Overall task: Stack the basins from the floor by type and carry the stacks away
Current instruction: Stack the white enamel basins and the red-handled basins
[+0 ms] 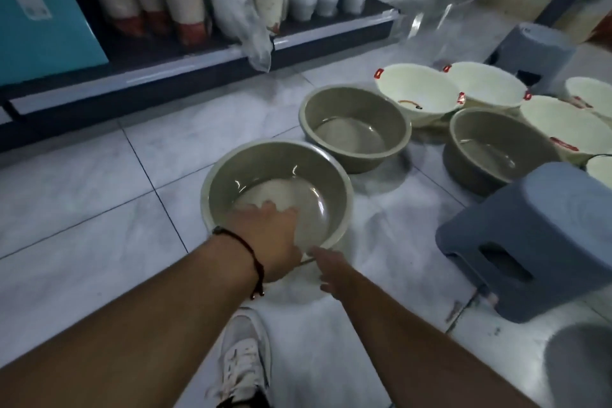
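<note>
Grey-green basin (276,189) sits on the floor tile nearest the feet. Left hand (268,235) reaches inside over its near rim, fingers spread, gripping nothing. Right hand (331,270) at the outer near rim, grip unclear. Two matching basins (354,128) and cream ones (419,93) beyond.

A: What is worn on the 2 arms?

B: Both forearms are bare, with no sleeves in view. The left hand (270,235) has a thin dark cord bracelet (252,258) at its wrist, a small bead dangling at 6 o'clock.

A: And the right hand (332,270)?

B: Unadorned. At 6 o'clock, 1 white laced sneaker (243,354).
</note>
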Available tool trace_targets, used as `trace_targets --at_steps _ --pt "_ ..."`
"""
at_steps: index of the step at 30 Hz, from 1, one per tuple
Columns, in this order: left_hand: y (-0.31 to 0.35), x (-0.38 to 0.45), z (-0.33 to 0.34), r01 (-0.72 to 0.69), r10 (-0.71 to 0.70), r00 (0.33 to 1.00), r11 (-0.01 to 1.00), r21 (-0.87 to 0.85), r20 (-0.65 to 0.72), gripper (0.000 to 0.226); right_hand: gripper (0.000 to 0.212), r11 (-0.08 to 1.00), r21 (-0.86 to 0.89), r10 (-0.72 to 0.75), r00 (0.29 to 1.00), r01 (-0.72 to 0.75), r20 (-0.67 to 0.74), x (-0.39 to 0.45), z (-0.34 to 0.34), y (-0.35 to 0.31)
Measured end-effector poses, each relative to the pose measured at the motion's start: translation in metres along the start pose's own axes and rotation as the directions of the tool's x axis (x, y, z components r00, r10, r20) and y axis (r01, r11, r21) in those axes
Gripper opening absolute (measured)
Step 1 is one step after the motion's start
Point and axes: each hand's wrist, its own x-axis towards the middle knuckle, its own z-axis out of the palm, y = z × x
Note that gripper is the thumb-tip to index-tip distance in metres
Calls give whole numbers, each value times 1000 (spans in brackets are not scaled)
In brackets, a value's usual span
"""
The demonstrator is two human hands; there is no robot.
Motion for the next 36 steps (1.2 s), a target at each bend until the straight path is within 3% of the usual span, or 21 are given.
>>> trace_targets --at_steps 2,5,13,19,22,24,25,26,27,29,33,36 --pt "2 1 2 -10 10 1000 1000 11 -12 62 38 937 321 116 989 -141 95 10 7 -8" --pt "0 3 11 -27 29 999 999 38 -30 55 31 823 533 149 980 -197 133 23 12 -20" --pt "-23 -2 11 94 -94 938 995 18 333 66 9 828 435 334 935 -353 122 -10 -27 -28" --pt "12 -5 -8 193 -149 938 975 -114 313 71 5 787 482 370 920 -385 131 -94 -145 -2" --pt "28 14 -2 282 -207 947 902 -327 245 102 8 813 485 341 939 -323 54 -148 -226 21" --pt "58 29 -2 369 -271 927 785 -498 259 120 8 810 521 315 949 -268 -3 -184 -284 41" --pt "85 30 -9 397 -270 916 713 -578 296 106 7 808 540 302 953 -234 -38 -203 -311 52" --pt "110 31 -15 408 -243 911 644 -647 333 79 4 801 562 291 954 -204 -68 -217 -332 60" --pt "142 33 -20 393 -185 915 618 -681 360 54 3 789 592 280 954 -165 -107 -234 -357 72" --pt "208 35 -26 316 -76 939 577 -753 335 25 9 746 660 270 946 -88 -179 -265 -400 94" --pt "331 34 -29 147 56 982 368 -918 180 2 6 704 710 314 896 1 -313 -300 -475 135" --pt "402 33 -19 115 164 972 286 -951 167 10 19 707 702 386 784 88 -487 -312 -532 167"
